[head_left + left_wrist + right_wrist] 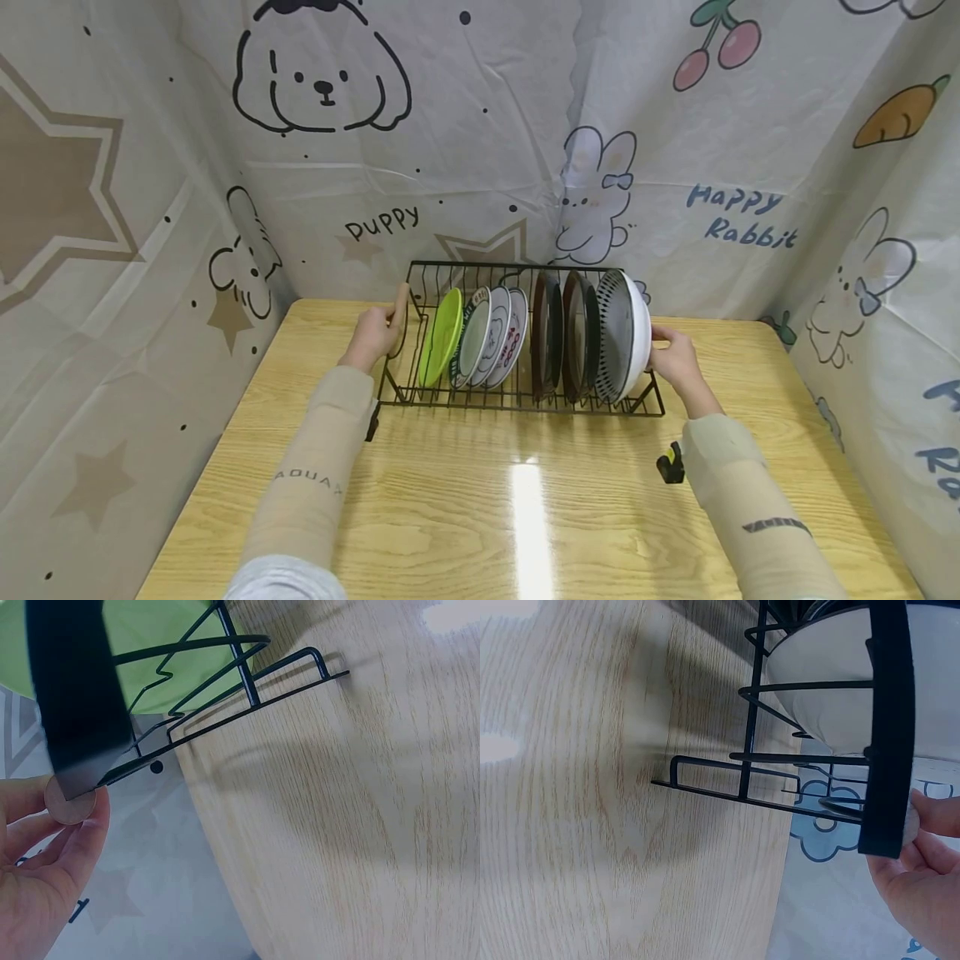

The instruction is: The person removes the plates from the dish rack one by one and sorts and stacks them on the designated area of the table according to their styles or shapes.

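Observation:
A black wire dish rack (525, 408) stands on the wooden table, filled with upright dishes. My left hand (371, 336) grips the wooden handle (70, 802) at its left end, fingers curled round it in the left wrist view. On the other end, my right hand (675, 362) holds the right handle (910, 825), beside a white bowl (637, 337). Left to right, the rack bears a green plate (441, 340), several white patterned plates (474, 337), dark brown plates (546, 337) and the bowl, whose patterned inside faces left.
The light wooden table (450, 508) extends in front of the rack and to both sides. A pale printed curtain (480, 142) hangs close behind it and along both sides. Black wrist devices (671, 463) show near the sleeves.

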Motion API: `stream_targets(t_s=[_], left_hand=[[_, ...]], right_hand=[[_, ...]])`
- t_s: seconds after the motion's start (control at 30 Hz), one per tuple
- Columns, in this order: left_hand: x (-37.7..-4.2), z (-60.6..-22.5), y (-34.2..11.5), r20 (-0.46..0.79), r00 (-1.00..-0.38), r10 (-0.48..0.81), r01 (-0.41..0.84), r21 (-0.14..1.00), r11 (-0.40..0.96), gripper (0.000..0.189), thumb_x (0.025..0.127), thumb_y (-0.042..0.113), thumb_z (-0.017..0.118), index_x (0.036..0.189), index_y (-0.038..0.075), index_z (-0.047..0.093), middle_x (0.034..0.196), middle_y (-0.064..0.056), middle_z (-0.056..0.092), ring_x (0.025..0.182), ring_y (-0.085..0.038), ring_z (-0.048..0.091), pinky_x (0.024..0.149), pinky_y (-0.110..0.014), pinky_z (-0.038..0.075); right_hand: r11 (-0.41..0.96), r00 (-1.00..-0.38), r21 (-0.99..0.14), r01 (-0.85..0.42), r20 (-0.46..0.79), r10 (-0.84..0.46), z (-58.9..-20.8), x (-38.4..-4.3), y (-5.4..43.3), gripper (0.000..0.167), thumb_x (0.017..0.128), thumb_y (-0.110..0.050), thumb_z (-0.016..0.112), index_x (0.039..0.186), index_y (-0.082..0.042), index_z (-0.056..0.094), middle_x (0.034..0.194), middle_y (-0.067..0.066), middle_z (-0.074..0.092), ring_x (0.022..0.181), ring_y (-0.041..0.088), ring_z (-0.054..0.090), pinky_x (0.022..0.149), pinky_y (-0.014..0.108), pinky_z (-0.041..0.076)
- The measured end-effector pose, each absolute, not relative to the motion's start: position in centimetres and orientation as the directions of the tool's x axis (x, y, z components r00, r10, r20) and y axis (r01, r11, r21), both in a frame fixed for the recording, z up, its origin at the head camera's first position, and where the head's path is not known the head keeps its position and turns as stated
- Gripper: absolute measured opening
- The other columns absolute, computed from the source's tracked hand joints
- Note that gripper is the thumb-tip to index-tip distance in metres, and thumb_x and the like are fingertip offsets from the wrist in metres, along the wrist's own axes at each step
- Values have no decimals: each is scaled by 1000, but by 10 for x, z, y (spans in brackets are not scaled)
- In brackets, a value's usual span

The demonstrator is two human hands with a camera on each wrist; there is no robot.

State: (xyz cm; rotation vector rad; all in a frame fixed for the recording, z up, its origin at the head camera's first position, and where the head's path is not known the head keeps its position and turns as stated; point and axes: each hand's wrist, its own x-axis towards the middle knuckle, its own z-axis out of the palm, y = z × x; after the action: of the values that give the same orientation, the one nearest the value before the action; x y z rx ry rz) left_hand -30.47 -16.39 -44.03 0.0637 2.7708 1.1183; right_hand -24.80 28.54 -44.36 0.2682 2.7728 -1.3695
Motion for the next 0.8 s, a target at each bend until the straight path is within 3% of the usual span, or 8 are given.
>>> stream_targets(t_s=[0.27, 0.5, 0.8], left_hand=[[-303, -439, -163, -115, -989, 88, -15, 685, 729, 44, 93, 4, 41, 137, -2, 39, 117, -26, 54, 61, -20, 52, 61, -31, 45], [-302, -438, -162, -103, -991, 84, -10, 688, 726, 42, 93, 4, 41, 134, -2, 43, 101, -26, 59, 57, -19, 51, 57, -30, 44], [-303, -441, -160, -110, -992, 62, -30, 681, 731, 40, 95, 5, 40, 135, -2, 42, 107, -26, 58, 69, -26, 56, 62, -33, 46]], right_hand=[[597, -986, -786, 164, -105, 132, -442, -248, 286, 51, 85, -8, 48, 133, 8, 41, 124, 27, 48, 63, 9, 56, 64, 23, 48], [613, -986, -774, 158, -93, 137, -442, -248, 286, 50, 85, -9, 49, 131, 8, 43, 123, 27, 49, 76, 20, 58, 74, 32, 48], [606, -987, -780, 158, -106, 121, -444, -248, 288, 51, 87, -11, 50, 133, 8, 41, 125, 27, 47, 89, 28, 58, 80, 36, 48]])
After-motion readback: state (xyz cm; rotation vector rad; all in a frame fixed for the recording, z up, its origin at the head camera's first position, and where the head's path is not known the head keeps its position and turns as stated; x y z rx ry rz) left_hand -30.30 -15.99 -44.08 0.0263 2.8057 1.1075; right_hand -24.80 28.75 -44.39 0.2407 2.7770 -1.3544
